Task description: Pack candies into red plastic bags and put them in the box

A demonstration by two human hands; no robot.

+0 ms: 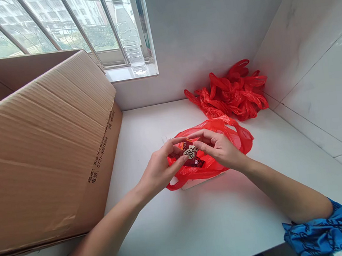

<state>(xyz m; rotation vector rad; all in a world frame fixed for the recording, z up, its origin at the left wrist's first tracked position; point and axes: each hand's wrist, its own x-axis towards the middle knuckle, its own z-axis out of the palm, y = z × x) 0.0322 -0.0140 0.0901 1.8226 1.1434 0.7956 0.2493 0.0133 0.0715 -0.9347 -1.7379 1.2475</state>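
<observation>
"Well, which step?"
"Apparently handling the dark-red packet [190, 154], at twelve o'clock, over the red bag [217, 165]."
"Grip?"
"Left hand [161, 162] and right hand [224, 148] both pinch it; the next move probably calls for steadiness."

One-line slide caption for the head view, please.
Left hand and right hand hold a dark red packet over a red plastic bag near a cardboard box.

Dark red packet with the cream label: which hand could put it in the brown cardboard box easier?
Probably the left hand: both are at the packet, but left is nearer the box.
</observation>
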